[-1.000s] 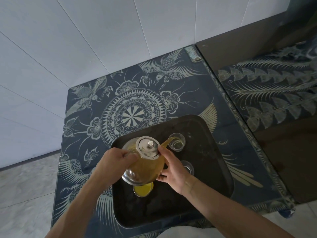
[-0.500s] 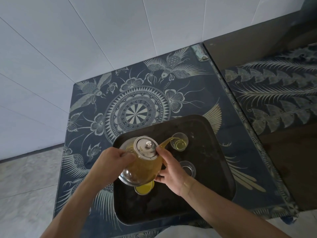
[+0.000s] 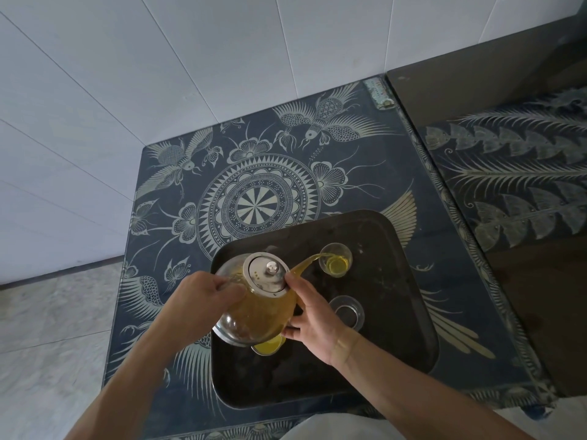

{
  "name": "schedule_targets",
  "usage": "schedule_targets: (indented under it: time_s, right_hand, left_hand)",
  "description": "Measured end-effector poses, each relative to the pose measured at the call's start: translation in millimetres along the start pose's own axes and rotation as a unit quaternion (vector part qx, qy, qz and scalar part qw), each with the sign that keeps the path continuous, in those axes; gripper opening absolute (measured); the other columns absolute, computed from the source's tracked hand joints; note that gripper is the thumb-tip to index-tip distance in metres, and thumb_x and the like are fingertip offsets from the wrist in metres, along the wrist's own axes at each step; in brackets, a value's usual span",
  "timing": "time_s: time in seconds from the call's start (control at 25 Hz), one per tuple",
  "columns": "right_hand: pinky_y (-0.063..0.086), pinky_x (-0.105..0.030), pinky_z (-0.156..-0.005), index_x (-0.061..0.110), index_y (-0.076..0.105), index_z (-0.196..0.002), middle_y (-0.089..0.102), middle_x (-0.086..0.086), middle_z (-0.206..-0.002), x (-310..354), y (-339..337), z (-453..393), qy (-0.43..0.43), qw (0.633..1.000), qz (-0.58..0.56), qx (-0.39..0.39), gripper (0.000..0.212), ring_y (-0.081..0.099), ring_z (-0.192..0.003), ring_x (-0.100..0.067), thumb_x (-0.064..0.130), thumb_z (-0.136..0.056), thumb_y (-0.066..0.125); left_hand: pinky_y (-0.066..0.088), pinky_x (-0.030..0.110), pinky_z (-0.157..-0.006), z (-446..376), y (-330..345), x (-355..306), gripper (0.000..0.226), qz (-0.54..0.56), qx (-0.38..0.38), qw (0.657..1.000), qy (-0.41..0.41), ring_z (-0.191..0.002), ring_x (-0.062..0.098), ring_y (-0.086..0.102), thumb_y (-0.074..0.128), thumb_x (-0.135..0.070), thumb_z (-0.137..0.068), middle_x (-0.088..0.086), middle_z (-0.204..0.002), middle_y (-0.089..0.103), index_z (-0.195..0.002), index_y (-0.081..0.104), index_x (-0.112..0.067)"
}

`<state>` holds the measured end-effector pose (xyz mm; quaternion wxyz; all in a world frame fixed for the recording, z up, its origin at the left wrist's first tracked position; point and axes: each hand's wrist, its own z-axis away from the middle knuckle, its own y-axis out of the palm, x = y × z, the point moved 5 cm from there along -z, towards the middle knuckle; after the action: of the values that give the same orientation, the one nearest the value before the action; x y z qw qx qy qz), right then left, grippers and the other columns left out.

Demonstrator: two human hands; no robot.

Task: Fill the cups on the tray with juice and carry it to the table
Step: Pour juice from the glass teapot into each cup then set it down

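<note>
Here, a glass teapot [image 3: 257,309] full of yellow juice is tilted over a black tray [image 3: 409,341], and both hands hold it. The left hand [image 3: 203,304] is closed around the handle at the 9 o'clock side of the pot. The right hand [image 3: 313,319] is spread along the 3 o'clock side of the glass belly, with the thumb up near the edge of the metal lid [image 3: 266,274] and the fingers curled under the pot. A thin stream of juice leaves the spout toward 2 o'clock and falls into a small glass cup [image 3: 335,260], which stands in the far part of the tray and is partly filled with yellow liquid. A second cup [image 3: 346,312], which looks empty, stands on the tray just beside the right hand, at 6 o'clock from the cup being filled. A third cup [image 3: 268,347] with yellow juice shows only partly under the bottom of the teapot. The tray lies on a dark blue table [image 3: 178,198] painted with birds, flowers and a round pattern; the tray is at the near right part of it. A white tiled wall [image 3: 158,74] stands behind the table at 12 o'clock.
</note>
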<state>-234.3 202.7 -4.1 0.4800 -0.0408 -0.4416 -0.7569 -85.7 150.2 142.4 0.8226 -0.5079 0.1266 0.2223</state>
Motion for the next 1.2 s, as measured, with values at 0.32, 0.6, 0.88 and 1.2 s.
schedule_targets:
  time_s: [0.32, 0.6, 0.88, 1.2]
  right_hand:
    - [0.043, -0.057, -0.112, 0.036, 0.054, -0.138, 0.067, 0.001, -0.137, -1.3, 2.4, 2.0, 0.001, 1.000, -0.005, 0.008, 0.074, 0.064, -0.124, -0.033, 0.064, -0.072, 0.074]
    - [0.046, -0.056, -0.110, 0.035, 0.055, -0.137, 0.066, 0.001, -0.138, -3.3, 4.9, 1.5, 0.001, 1.000, -0.007, 0.011, 0.074, 0.064, -0.124, -0.034, 0.065, -0.072, 0.074]
    - [0.047, -0.053, -0.108, 0.036, 0.056, -0.136, 0.065, 0.001, -0.139, -1.9, 7.8, 2.6, 0.000, 1.000, -0.008, 0.014, 0.070, 0.063, -0.125, -0.034, 0.065, -0.074, 0.071]
    - [0.049, -0.052, -0.107, 0.036, 0.056, -0.136, 0.067, 0.001, -0.138, -1.1, 7.7, 1.9, -0.001, 1.000, -0.004, 0.012, 0.082, 0.064, -0.124, -0.034, 0.069, -0.064, 0.076]
  left_hand:
    - [0.026, 0.016, -0.036, 2.7, -2.1, -3.7, 0.041, -0.017, 0.003, 1.000, 0.012, -0.033, 0.005, 0.028, 0.065, -0.025, -0.088, -0.003, -0.045, 0.040, -0.073, 0.065, 0.013]
    - [0.026, 0.016, -0.035, 6.5, -4.7, -6.5, 0.041, -0.033, 0.005, 0.999, 0.012, -0.031, 0.006, 0.027, 0.065, -0.024, -0.088, -0.007, -0.036, 0.034, -0.069, 0.065, 0.012]
    - [0.026, 0.015, -0.035, 8.2, -8.1, -8.1, 0.041, -0.042, 0.009, 0.999, 0.006, -0.031, 0.006, 0.027, 0.064, -0.026, -0.089, -0.007, -0.034, 0.034, -0.070, 0.067, 0.010]
    - [0.025, 0.015, -0.034, 7.4, -8.4, -11.7, 0.038, -0.046, 0.018, 0.999, 0.009, -0.029, 0.006, 0.025, 0.062, -0.026, -0.090, -0.001, -0.044, 0.037, -0.078, 0.071, 0.009]
